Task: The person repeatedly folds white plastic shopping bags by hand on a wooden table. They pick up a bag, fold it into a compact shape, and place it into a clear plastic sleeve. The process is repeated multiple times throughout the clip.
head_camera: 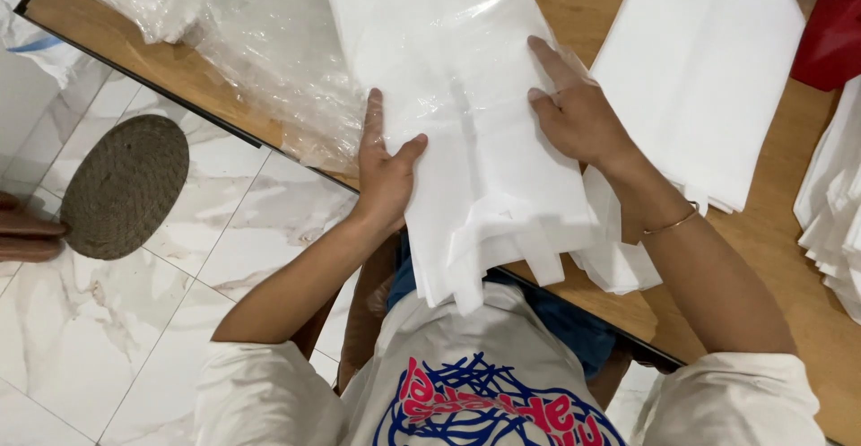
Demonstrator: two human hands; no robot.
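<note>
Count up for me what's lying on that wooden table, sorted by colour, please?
White stacks of folded bags: 3, namely the stack under both hands, a second stack and a third at the edge
Clear plastic wrapping: 1
Red item, only partly in view: 1
Total: 5

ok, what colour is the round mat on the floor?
Grey-brown, woven in a spiral, the round mat shows best in the head view, on white marbled floor tiles.
</note>
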